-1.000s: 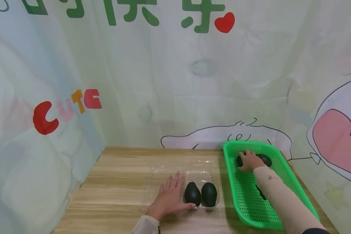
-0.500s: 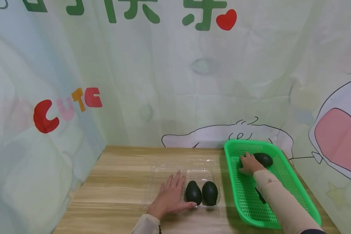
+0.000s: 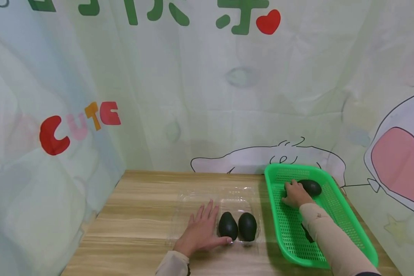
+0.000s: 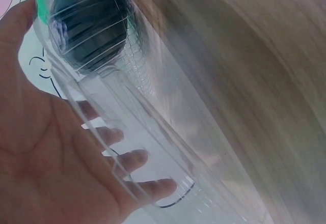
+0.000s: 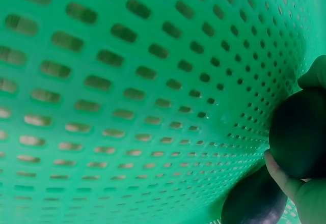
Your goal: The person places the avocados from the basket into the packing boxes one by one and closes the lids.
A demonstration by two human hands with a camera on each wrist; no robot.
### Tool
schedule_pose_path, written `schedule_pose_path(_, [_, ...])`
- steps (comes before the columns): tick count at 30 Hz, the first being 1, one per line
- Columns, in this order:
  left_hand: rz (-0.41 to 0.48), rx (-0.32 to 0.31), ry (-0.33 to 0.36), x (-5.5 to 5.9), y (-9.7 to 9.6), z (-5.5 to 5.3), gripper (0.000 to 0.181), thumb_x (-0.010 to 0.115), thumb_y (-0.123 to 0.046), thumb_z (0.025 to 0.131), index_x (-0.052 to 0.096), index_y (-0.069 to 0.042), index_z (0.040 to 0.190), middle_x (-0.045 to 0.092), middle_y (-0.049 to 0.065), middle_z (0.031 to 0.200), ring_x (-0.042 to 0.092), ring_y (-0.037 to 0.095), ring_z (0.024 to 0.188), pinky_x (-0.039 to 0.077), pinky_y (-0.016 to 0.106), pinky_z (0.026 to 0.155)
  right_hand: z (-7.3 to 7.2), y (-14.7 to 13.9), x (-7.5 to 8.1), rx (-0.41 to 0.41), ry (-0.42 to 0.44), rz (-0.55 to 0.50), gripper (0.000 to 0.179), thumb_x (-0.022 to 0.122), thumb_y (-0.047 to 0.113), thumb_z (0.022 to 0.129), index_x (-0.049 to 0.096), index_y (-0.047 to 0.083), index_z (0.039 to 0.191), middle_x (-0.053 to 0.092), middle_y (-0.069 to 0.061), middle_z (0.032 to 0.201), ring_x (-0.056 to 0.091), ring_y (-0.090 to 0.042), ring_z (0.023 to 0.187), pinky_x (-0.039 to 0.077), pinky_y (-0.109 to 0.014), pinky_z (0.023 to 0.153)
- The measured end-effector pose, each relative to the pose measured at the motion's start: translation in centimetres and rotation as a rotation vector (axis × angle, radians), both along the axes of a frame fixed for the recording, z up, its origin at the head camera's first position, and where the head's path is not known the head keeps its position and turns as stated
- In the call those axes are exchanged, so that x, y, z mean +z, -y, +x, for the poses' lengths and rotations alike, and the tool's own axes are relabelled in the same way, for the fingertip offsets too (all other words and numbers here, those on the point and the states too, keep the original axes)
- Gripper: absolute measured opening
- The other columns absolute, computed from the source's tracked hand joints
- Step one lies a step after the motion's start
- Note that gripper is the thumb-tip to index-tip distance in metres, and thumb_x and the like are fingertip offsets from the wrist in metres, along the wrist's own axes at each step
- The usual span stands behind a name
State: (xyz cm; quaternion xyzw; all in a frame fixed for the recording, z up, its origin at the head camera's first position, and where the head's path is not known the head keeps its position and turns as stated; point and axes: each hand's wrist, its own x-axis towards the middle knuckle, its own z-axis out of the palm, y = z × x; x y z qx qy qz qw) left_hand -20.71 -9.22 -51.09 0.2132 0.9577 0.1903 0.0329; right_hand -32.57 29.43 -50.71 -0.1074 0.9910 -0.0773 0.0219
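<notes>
My left hand (image 3: 200, 230) lies with spread fingers on the clear plastic clamshell box (image 3: 239, 205), its thumb along the near edge. In the left wrist view, the fingers (image 4: 132, 159) show through the box's clear wall. Two dark avocados, a left one (image 3: 228, 226) and a right one (image 3: 247, 227), sit side by side in the box's near part. Inside the green basket (image 3: 274, 230), my right hand (image 3: 296, 194) grips an avocado (image 5: 298, 132), which the hand hides in the head view. Just beside it lies another avocado (image 3: 311, 187).
The basket stands at the right of the wooden table (image 3: 131, 214), its far end near the printed curtain (image 3: 193, 96). A small dark shape (image 3: 307, 232) shows beside the right sleeve (image 3: 334, 235). The box's clear lid spreads left, under the left hand.
My right hand has drawn its fingers in around the avocado and shifted slightly away from the basket's left wall. The left hand and the two boxed avocados have stayed put.
</notes>
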Motion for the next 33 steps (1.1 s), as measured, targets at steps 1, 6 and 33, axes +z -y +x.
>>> schedule_pose_path(1, [0.0, 0.0, 0.0, 0.0, 0.0, 0.0, 0.116, 0.059, -0.083, 0.079, 0.026, -0.007, 0.161, 0.016, 0.018, 0.169, 0.024, 0.048, 0.15, 0.027, 0.077, 0.108, 0.0, 0.0, 0.0, 0.002, -0.004, -0.001, 0.053, 0.076, 0.021, 0.09, 0.054, -0.013, 0.124, 0.049, -0.039, 0.122, 0.05, -0.057, 0.111, 0.048, -0.065, 0.09])
schedule_pose_path(6, [-0.001, -0.001, 0.0, -0.1, 0.0, 0.0, 0.117, 0.058, -0.084, 0.078, 0.027, -0.007, 0.16, 0.017, 0.018, 0.169, 0.024, 0.048, 0.15, 0.027, 0.077, 0.109, 0.1, 0.0, 0.0, -0.003, -0.018, -0.011, 0.05, 0.076, 0.02, 0.089, 0.055, -0.013, 0.121, 0.05, -0.036, 0.119, 0.051, -0.055, 0.109, 0.048, -0.063, 0.089])
schedule_pose_path(33, [0.028, -0.006, 0.015, 0.2, 0.0, 0.1, 0.115, 0.061, -0.08, 0.08, 0.025, -0.007, 0.161, 0.015, 0.02, 0.169, 0.022, 0.05, 0.15, 0.026, 0.078, 0.109, 2.3, -0.2, 3.4, -0.036, -0.086, -0.079, 0.049, 0.074, 0.021, 0.088, 0.057, -0.01, 0.122, 0.051, -0.034, 0.123, 0.051, -0.052, 0.112, 0.048, -0.063, 0.088])
